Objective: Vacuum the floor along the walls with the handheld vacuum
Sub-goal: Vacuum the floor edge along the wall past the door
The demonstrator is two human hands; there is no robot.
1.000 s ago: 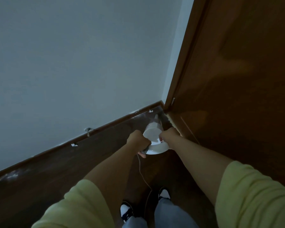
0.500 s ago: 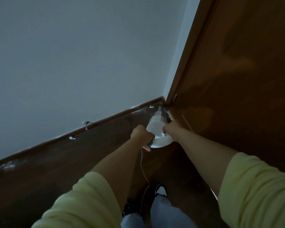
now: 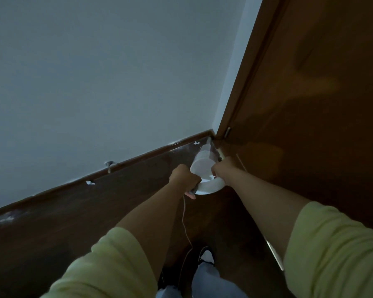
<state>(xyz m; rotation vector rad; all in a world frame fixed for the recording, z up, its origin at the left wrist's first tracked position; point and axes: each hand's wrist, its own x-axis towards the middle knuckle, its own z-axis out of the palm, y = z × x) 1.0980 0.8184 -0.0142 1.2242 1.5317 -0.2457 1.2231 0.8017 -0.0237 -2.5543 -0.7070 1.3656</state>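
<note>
Right of frame centre, the white handheld vacuum [image 3: 204, 166] noses into the skirting corner; the left hand [image 3: 184, 178] and right hand [image 3: 222, 169] clamp its rear handle; rigid, seemingly light, smooth plastic.

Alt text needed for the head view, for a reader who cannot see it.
Both hands, left hand and right hand, grip a white handheld vacuum, its nozzle pointed into the corner where the skirting board meets a brown wooden door. Its thin cord trails back over the dark floor.
</note>
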